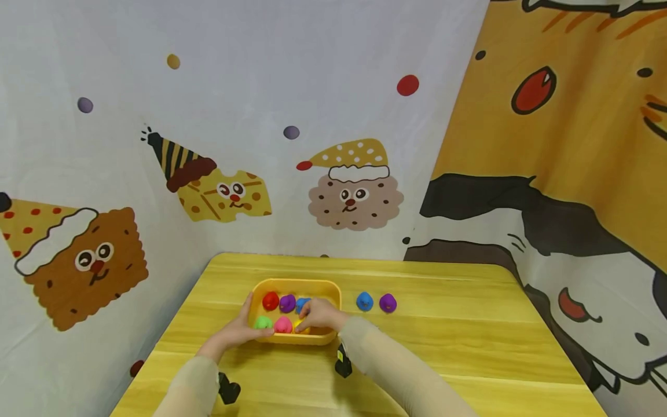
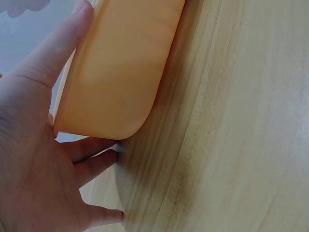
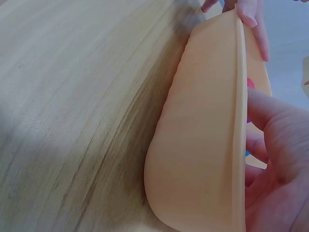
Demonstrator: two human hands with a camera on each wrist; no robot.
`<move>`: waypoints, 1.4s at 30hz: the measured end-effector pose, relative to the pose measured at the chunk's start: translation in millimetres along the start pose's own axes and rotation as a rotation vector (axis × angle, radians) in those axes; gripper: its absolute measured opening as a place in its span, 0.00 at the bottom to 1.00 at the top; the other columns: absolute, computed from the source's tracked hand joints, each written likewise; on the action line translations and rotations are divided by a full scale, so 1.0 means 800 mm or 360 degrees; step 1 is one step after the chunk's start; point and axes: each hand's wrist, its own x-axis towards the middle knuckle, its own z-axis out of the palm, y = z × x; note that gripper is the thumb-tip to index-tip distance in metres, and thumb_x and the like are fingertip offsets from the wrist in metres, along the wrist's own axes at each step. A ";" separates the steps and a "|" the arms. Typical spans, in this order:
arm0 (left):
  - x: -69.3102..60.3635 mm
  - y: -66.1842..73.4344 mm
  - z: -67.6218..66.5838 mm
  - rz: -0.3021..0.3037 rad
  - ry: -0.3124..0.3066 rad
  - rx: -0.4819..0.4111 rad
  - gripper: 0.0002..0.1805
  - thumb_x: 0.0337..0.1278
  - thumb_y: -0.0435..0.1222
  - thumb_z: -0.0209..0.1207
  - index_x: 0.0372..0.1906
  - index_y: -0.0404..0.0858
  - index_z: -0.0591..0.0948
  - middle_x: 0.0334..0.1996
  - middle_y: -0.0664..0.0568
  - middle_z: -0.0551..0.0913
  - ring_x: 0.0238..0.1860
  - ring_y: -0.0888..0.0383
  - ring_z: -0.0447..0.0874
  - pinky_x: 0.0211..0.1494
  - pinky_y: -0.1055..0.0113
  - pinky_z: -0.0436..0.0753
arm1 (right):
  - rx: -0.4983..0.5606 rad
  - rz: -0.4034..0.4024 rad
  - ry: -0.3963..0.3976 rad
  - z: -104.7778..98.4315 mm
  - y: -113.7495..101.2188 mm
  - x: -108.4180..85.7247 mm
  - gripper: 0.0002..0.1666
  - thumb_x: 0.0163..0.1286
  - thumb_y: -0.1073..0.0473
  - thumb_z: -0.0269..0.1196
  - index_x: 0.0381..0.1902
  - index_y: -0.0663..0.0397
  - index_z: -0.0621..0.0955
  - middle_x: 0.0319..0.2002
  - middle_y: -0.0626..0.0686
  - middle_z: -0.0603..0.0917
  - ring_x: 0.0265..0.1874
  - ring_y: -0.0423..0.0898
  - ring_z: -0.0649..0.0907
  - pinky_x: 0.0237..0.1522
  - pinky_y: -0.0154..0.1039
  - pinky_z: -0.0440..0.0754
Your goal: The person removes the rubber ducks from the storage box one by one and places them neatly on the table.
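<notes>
An orange-yellow plastic tray (image 1: 325, 340) stands on the table and holds small rubber ducks. In its back row are a red duck (image 1: 270, 300), a purple duck (image 1: 287, 303) and a blue duck (image 1: 300, 305). Along the front sit a green duck (image 1: 263, 323), a pink duck (image 1: 283, 325) and a yellow duck (image 1: 303, 329). My left hand (image 1: 241, 331) holds the tray's left front corner, thumb along the front rim and fingers at the left end. Reaching inside, my right hand (image 1: 322, 314) pinches the yellow duck, partly covering it and the blue one.
To the right of the tray, another blue duck (image 1: 365, 301) and another purple duck (image 1: 388, 303) rest on the wooden table (image 1: 458, 336). A cartoon-printed cloth (image 1: 344, 69) hangs behind the table. Each wrist carries a small black device.
</notes>
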 end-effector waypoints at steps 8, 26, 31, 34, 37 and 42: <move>-0.001 0.002 0.001 0.0002 0.0017 -0.0005 0.69 0.48 0.50 0.71 0.75 0.37 0.28 0.72 0.24 0.41 0.68 0.25 0.50 0.67 0.34 0.53 | 0.0059 -0.0032 0.0004 -0.004 -0.005 -0.005 0.14 0.48 0.55 0.78 0.31 0.52 0.85 0.31 0.42 0.83 0.31 0.38 0.77 0.37 0.33 0.76; -0.003 0.000 -0.001 -0.0022 0.0011 -0.0025 0.70 0.47 0.49 0.72 0.75 0.38 0.28 0.72 0.25 0.40 0.69 0.25 0.47 0.67 0.33 0.51 | 0.0264 -0.0048 -0.0054 -0.023 -0.001 0.001 0.10 0.49 0.63 0.76 0.31 0.56 0.86 0.28 0.44 0.83 0.25 0.40 0.76 0.25 0.33 0.75; -0.001 -0.002 0.000 -0.0010 0.0014 -0.0025 0.70 0.47 0.49 0.72 0.75 0.37 0.28 0.72 0.25 0.40 0.69 0.25 0.48 0.67 0.33 0.51 | 0.0286 0.0001 -0.0049 -0.033 0.004 0.003 0.12 0.51 0.60 0.75 0.34 0.50 0.85 0.35 0.46 0.83 0.25 0.41 0.76 0.24 0.39 0.78; -0.002 -0.003 0.000 -0.0005 0.0013 -0.0038 0.70 0.47 0.48 0.72 0.75 0.36 0.28 0.72 0.24 0.40 0.69 0.25 0.47 0.67 0.33 0.51 | 0.0295 -0.0006 -0.0053 -0.039 0.005 0.002 0.13 0.51 0.59 0.76 0.35 0.50 0.85 0.36 0.46 0.83 0.25 0.40 0.76 0.23 0.39 0.78; -0.002 -0.003 0.000 0.0002 0.0014 -0.0050 0.70 0.47 0.47 0.72 0.75 0.36 0.28 0.72 0.24 0.40 0.69 0.25 0.47 0.67 0.32 0.50 | 0.0336 -0.0030 -0.0061 -0.046 0.006 0.001 0.14 0.52 0.58 0.75 0.37 0.52 0.85 0.37 0.47 0.83 0.25 0.42 0.77 0.24 0.43 0.78; -0.001 -0.002 0.000 0.0017 0.0027 -0.0037 0.70 0.46 0.48 0.73 0.75 0.35 0.29 0.71 0.23 0.42 0.68 0.24 0.48 0.67 0.32 0.51 | 0.0374 -0.0049 -0.0083 -0.055 0.009 0.000 0.14 0.55 0.57 0.74 0.39 0.52 0.84 0.39 0.47 0.83 0.29 0.41 0.79 0.34 0.51 0.82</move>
